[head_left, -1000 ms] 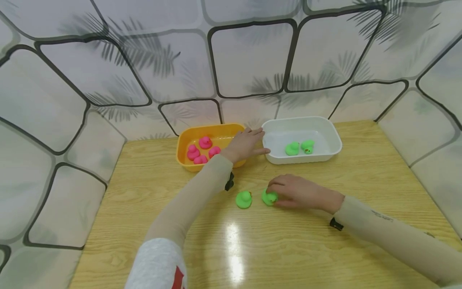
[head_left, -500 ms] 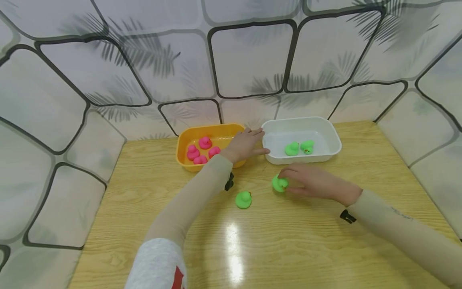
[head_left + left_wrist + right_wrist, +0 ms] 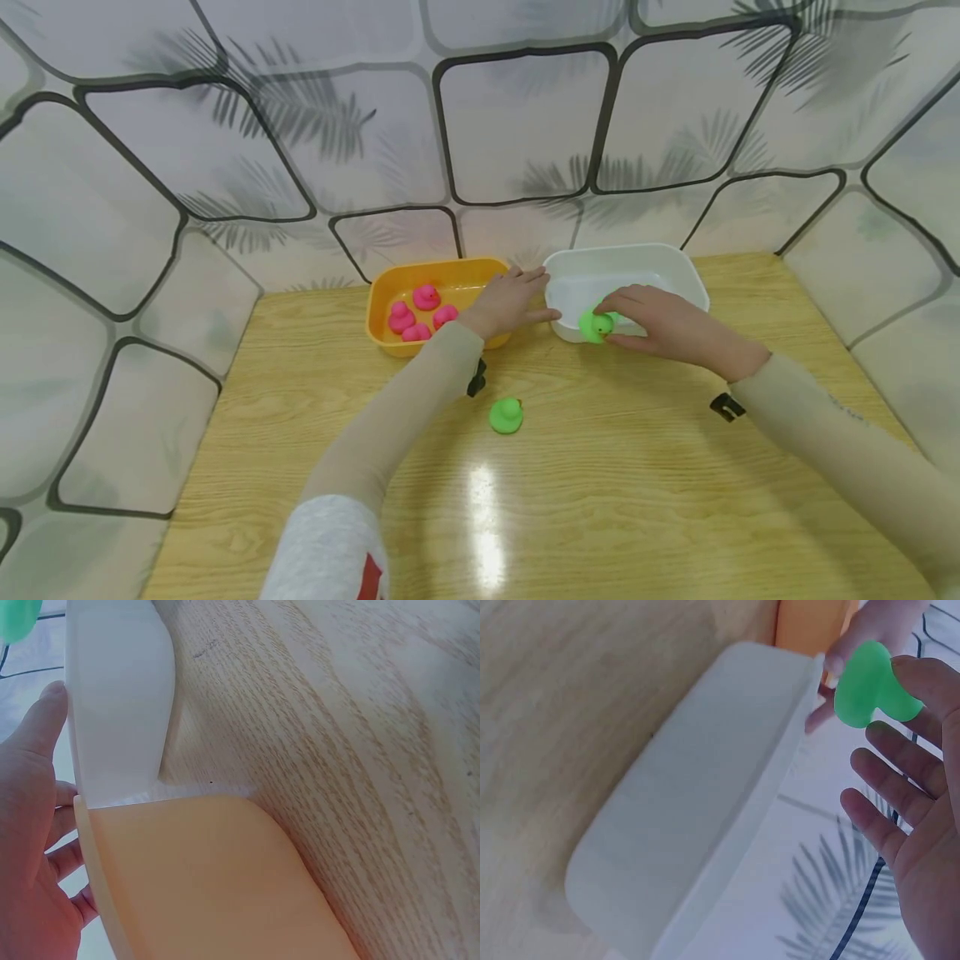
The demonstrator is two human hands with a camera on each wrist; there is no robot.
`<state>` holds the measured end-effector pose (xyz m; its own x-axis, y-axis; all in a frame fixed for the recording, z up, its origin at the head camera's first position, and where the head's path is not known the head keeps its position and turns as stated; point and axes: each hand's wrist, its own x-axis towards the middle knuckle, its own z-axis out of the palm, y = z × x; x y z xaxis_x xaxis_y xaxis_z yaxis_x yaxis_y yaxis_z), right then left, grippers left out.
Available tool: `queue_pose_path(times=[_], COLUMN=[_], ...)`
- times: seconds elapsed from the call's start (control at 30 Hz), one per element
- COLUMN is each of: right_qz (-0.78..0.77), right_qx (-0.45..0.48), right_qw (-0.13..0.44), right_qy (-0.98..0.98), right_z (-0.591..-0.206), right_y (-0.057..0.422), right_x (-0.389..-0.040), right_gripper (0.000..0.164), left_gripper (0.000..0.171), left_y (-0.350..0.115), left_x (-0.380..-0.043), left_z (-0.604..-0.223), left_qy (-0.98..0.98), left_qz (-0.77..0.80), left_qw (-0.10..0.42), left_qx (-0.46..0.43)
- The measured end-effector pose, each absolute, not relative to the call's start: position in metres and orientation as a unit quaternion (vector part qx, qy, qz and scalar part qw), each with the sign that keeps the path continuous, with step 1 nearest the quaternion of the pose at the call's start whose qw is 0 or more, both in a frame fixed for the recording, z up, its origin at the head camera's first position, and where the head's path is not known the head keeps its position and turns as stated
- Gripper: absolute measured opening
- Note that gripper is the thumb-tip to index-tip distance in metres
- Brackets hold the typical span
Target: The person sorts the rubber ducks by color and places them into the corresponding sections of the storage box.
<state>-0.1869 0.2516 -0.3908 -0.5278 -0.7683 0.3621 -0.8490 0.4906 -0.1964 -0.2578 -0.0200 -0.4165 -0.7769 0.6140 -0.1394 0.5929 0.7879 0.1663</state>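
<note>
Between its thumb and fingers my right hand pinches a green rubber duck, held above the near rim of the white tub. In the right wrist view the pinched duck is clear of the tub wall. My left hand rests over the right end of the orange tub, its fingers spread and reaching to the white tub's left rim. A second green rubber duck sits on the table in front of the tubs. My right hand and the held duck mostly hide the inside of the white tub's near side.
Several pink rubber ducks lie in the orange tub. Both tubs stand side by side at the back of the wooden table, close to a patterned backdrop. My left forearm crosses the table left of the loose duck.
My right hand has carried the green duck from the table, back and slightly right, up to the white tub's rim. The left hand has stayed in place.
</note>
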Motion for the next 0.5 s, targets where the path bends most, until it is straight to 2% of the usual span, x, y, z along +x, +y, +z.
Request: queue_pose_path(times=[0.33, 0.5], right_qz=[0.169, 0.156], right_qx=[0.429, 0.392], right_qw=[0.093, 0.063], right_qy=[-0.882, -0.904], right_z=[-0.371, -0.369], right_y=[0.260, 0.261], right_x=[-0.215, -0.232], right_gripper=[0.037, 0.036], left_gripper=[0.083, 0.084], left_y=[-0.020, -0.020], left_x=[-0.258, -0.259], left_z=[-0.416, -0.416], left_qy=[0.940, 0.941], left_qz=[0.064, 0.064], left_qw=[0.101, 0.101], left_qx=[0.320, 0.318])
